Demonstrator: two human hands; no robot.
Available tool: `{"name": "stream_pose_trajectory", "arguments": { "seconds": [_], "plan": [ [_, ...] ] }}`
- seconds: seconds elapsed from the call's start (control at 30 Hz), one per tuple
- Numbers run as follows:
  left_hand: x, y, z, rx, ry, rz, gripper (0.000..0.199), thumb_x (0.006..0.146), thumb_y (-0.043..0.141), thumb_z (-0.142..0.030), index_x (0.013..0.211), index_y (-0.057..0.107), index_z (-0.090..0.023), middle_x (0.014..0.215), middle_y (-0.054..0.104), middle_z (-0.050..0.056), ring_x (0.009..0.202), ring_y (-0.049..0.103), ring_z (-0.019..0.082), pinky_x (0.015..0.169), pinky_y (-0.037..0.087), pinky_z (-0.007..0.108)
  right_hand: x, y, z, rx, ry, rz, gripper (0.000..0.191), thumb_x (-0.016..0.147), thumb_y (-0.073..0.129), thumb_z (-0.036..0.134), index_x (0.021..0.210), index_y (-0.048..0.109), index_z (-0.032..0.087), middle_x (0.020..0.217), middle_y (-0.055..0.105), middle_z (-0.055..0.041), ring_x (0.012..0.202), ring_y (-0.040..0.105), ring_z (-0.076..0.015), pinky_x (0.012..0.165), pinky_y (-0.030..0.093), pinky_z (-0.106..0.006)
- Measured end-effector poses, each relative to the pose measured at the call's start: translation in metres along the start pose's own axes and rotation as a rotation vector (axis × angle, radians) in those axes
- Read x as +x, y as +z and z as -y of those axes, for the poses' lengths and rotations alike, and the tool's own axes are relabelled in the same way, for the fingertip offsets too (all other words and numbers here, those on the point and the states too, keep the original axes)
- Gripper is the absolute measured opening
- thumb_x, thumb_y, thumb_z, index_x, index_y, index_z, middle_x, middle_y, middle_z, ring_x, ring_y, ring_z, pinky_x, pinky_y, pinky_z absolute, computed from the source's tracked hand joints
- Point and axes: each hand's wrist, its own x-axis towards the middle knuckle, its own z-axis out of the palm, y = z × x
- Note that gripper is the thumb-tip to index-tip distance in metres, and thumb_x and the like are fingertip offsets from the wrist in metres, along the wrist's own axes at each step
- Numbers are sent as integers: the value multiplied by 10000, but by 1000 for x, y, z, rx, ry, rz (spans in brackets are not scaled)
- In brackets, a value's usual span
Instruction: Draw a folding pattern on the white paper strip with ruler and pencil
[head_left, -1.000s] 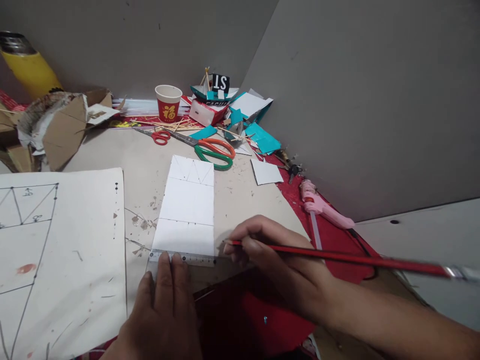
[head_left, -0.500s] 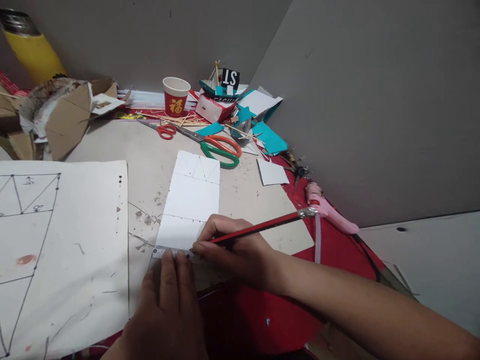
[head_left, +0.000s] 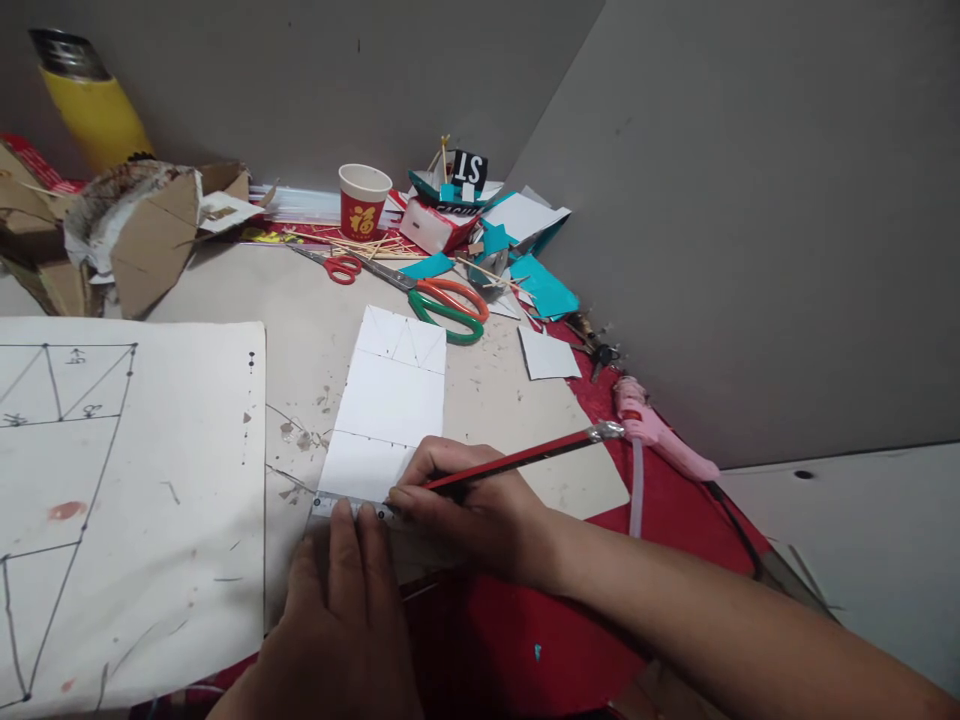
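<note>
A red-and-black pencil (head_left: 517, 458) is pinched in my right hand (head_left: 465, 500), its lower end at the ruler's upper edge; the tip itself is mostly hidden by my fingers. My left hand (head_left: 345, 600) lies with fingers extended, the fingertips pressing on a clear ruler (head_left: 326, 503). That ruler crosses the lower part of a white card strip (head_left: 390, 395). Pencilled lines run across the strip, with a zigzag at its far end. To the left, a large paper sheet (head_left: 195, 480) bears a dark line drawing of triangles and panels.
Large scissors (head_left: 450, 305) and small red-handled scissors (head_left: 343, 268) lie beyond the strip. Behind them stand a paper cup (head_left: 364, 205) and a yellow bottle (head_left: 97, 115). Cut cardboard (head_left: 161, 240) sits at left; a pink glue gun (head_left: 664, 435) rests on red cloth at right.
The whole view has shifted a little, so things on the table appear slightly further right. Both hands keep nearly the same places on the ruler and strip.
</note>
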Motion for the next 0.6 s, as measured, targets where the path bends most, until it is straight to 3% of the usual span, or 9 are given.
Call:
{"name": "stream_pose_trajectory", "arguments": {
  "seconds": [0.4,0.6],
  "plan": [
    [-5,2,-3,9,1,-14,364,890,567,-235,1121,739,-12,1139,731,280,1041,702,456,816,554,551,0,1,1,-48,-22,-1,158,926,654,261,801,610,174,691,576,38,609,460,-87,521,370,-194],
    [-4,1,-1,-12,5,-4,351,897,555,-217,1116,739,-15,1133,738,262,1023,714,432,799,567,521,0,2,0,-123,-93,-11,165,936,634,234,786,613,169,705,599,28,621,491,-86,547,396,-198]
  ]
}}
